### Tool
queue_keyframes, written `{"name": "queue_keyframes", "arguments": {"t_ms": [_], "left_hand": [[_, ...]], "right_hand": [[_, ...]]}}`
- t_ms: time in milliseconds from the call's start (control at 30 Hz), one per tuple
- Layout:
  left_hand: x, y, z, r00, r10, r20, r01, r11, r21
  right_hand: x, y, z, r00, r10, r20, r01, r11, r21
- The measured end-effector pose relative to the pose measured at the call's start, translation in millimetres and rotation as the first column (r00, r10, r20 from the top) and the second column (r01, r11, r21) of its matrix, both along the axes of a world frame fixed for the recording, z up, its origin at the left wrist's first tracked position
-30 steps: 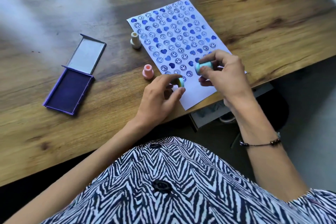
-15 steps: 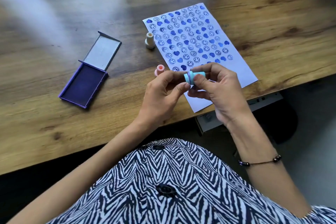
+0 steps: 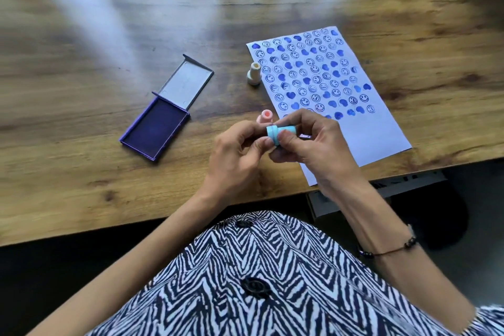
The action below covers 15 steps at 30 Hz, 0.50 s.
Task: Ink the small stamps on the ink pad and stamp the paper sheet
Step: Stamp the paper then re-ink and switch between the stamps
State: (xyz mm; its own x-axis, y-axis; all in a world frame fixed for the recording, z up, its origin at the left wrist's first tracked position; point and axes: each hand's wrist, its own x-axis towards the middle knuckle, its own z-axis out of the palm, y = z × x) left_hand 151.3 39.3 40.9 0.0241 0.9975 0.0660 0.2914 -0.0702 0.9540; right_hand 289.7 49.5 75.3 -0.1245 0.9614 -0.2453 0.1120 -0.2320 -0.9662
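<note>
Both hands meet just above the near edge of the wooden counter [image 3: 81,172], over the near-left corner of the paper sheet [image 3: 362,133]. The right hand [image 3: 313,150] has its fingers [image 3: 286,138] curled closed around a small blue stamp [image 3: 279,132], which lies sideways with its wider end pointing left. The left hand [image 3: 234,161] has its thumb and forefinger pinched at that wider end; whether they grip the stamp itself or a cap on it is hard to tell, since the fingers cover the joint.

The paper sheet lies at a slant toward the right end of the counter, its near corner overhanging the near edge. Rows of blue hearts and smiley faces fill most of it, leaving the near part bare. A pink stamp [image 3: 266,114] stands just beyond the left hand, beside the sheet's left edge. A white stamp [image 3: 254,73] stands upright farther back, touching or just beside the same edge. The ink pad [image 3: 155,128] lies open well to the left, its lid [image 3: 185,82] folded back flat.
</note>
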Motion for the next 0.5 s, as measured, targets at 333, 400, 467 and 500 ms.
{"name": "queue_keyframes", "arguments": {"t_ms": [333, 400, 467, 500], "left_hand": [[-15.9, 3.5, -3.3, 0.958, 0.175, -0.225, -0.187, 0.982, -0.03], [-17.4, 2.1, -3.1, 0.958, 0.185, -0.221, -0.197, 0.98, -0.033], [-17.8, 0.9, -3.4, 0.958, 0.195, -0.209, -0.206, 0.978, -0.032], [-18.1, 0.4, -4.2, 0.959, 0.198, -0.201, -0.209, 0.977, -0.036]], "right_hand": [[-16.8, 1.1, -23.0, 0.434, -0.065, 0.899, -0.37, 0.897, 0.243], [-13.0, 6.9, -19.0, 0.419, -0.109, 0.901, -0.35, 0.897, 0.272], [-13.1, 16.3, -12.5, 0.439, -0.218, 0.872, -0.307, 0.875, 0.374], [-16.1, 21.4, -10.0, 0.458, -0.247, 0.854, -0.302, 0.86, 0.411]]}}
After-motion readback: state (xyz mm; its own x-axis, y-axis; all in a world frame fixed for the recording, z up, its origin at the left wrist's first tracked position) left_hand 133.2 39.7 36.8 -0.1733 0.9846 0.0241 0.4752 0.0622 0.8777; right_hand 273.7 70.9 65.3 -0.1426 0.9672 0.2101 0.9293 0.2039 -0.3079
